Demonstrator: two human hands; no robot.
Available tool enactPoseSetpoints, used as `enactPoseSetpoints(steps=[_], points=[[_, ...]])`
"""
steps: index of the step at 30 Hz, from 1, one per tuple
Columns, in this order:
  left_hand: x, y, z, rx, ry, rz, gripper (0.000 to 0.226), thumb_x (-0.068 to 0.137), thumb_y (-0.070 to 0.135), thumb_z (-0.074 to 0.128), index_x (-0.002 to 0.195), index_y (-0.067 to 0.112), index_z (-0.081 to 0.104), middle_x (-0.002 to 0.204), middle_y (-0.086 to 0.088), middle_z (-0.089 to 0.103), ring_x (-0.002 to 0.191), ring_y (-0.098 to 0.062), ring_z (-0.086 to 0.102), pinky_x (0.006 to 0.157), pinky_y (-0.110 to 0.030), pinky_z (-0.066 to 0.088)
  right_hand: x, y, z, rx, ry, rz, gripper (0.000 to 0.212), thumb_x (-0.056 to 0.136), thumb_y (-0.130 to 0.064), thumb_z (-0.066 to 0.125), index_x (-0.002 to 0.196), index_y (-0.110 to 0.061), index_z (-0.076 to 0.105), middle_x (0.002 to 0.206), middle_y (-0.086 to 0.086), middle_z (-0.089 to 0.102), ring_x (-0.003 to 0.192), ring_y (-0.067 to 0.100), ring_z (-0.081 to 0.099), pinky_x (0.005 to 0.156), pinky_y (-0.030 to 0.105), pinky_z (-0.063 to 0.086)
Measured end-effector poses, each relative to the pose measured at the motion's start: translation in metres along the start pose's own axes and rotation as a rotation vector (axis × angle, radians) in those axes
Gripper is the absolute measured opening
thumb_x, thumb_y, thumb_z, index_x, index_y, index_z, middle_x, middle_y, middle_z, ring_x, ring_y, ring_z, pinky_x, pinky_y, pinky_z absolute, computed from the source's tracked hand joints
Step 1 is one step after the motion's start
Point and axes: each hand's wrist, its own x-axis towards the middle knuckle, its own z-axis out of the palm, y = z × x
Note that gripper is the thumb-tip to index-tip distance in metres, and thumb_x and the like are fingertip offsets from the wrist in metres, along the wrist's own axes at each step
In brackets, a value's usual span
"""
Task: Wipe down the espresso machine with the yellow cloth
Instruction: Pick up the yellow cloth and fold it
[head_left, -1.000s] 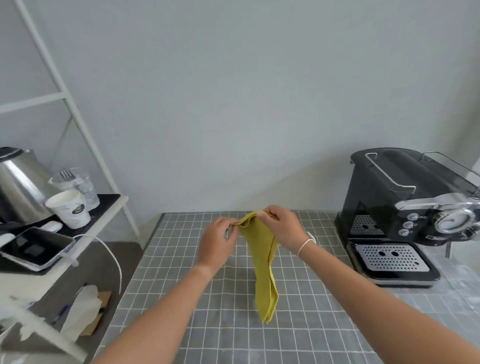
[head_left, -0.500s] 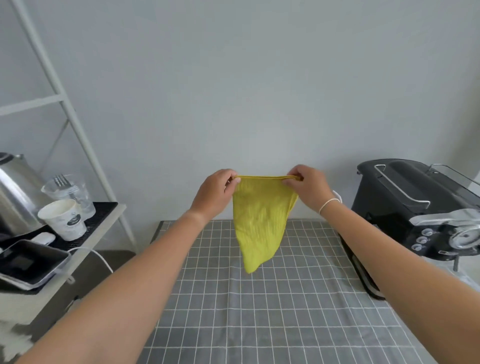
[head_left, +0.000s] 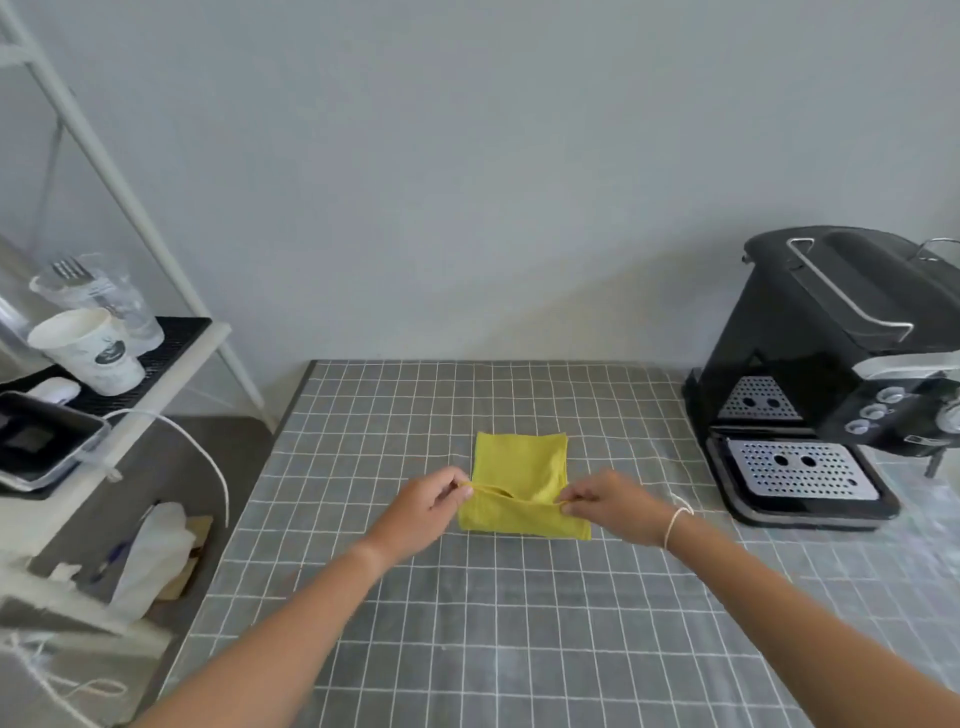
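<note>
— Half a second back both hands had the cloth (head_left: 519, 486) up in the air, stretched along its top edge; now it lies on the counter (head_left: 519, 649) and they have come down with it.

— What are the hands doing to it?

— The left hand (head_left: 426, 506) pinches the left end of a raised fold between thumb and fingertips; the right hand (head_left: 605, 504) pinches the right end the same way. Each has closed on only a thin edge of fabric, the other fingers loosely curled. A white band sits on the right wrist.

— Why hold it like that?

— My guess is they are folding it. With both ends of one edge held, the layer stays square as it comes over, and a flat pad should wipe more evenly than a loose rag.

— How does the cloth look?

— Yellow, soft, already doubled. The far part lies flat, and a wider layer nearer the person shows under the lifted edge. It sits near the middle of the counter, closer to the back edge than the front.

— And the machine?

— The machine (head_left: 831, 374) stands at the back right corner, black with a perforated steel tray, well apart from the cloth. No wiping has begun.

— Anything else?

— Off the left edge, a shelf (head_left: 171, 364) holds a paper cup (head_left: 88, 351), a clear cup (head_left: 104, 296) with a fork in it, and a phone (head_left: 39, 441) on a white cable.
</note>
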Motion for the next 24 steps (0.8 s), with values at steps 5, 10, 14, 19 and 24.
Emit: enactPoseSetpoints(steps=[5,10,14,19,24], points=[[-0.028,-0.011,0.027,-0.18,-0.09,-0.14,0.02,0.096,0.026,0.045,0.08,0.022,0.057,0.072,0.001,0.049,0.069,-0.01,0.047,0.07,-0.023,0.037,-0.011,0.013,0.016,0.279,-0.294,0.149,0.009,0.09,-0.013,0.058,0.094,-0.016,0.066,0.083,0.003,0.061,0.06,0.006,0.063,0.065,0.015,0.055],[0.001,-0.013,0.045,-0.268,-0.032,-0.262,0.021,0.097,0.03,0.042,0.088,0.02,0.059,0.073,0.003,0.049,0.07,-0.01,0.046,0.066,-0.02,0.037,0.014,0.028,0.014,0.27,-0.238,0.218,0.018,0.092,-0.013,0.056,0.109,-0.014,0.062,0.087,0.0,0.06,0.073,0.017,0.064,0.071,0.023,0.058],[0.034,-0.002,0.039,-0.356,0.157,-0.313,0.023,0.098,0.027,0.039,0.095,0.014,0.058,0.069,0.003,0.045,0.062,-0.011,0.042,0.057,-0.02,0.035,0.042,0.021,0.002,0.356,0.097,0.198,0.026,0.093,-0.006,0.051,0.117,-0.012,0.058,0.081,-0.001,0.054,0.066,0.009,0.055,0.06,0.016,0.051],[0.063,-0.007,0.045,-0.32,0.285,-0.392,0.04,0.098,0.027,0.04,0.136,0.017,0.04,0.118,-0.001,0.057,0.097,-0.01,0.055,0.079,-0.023,0.041,0.077,0.04,0.005,0.372,0.403,0.24,0.044,0.09,-0.001,0.049,0.131,-0.015,0.051,0.121,0.006,0.058,0.101,0.02,0.056,0.075,0.023,0.046],[0.051,-0.026,0.061,-0.19,0.249,-0.436,0.045,0.095,0.018,0.048,0.139,0.017,0.038,0.133,-0.007,0.053,0.112,-0.019,0.055,0.084,-0.023,0.042,0.063,0.054,0.042,0.095,0.376,0.205,0.037,0.091,-0.001,0.045,0.125,-0.009,0.056,0.127,0.008,0.055,0.113,0.024,0.053,0.094,0.027,0.04]])
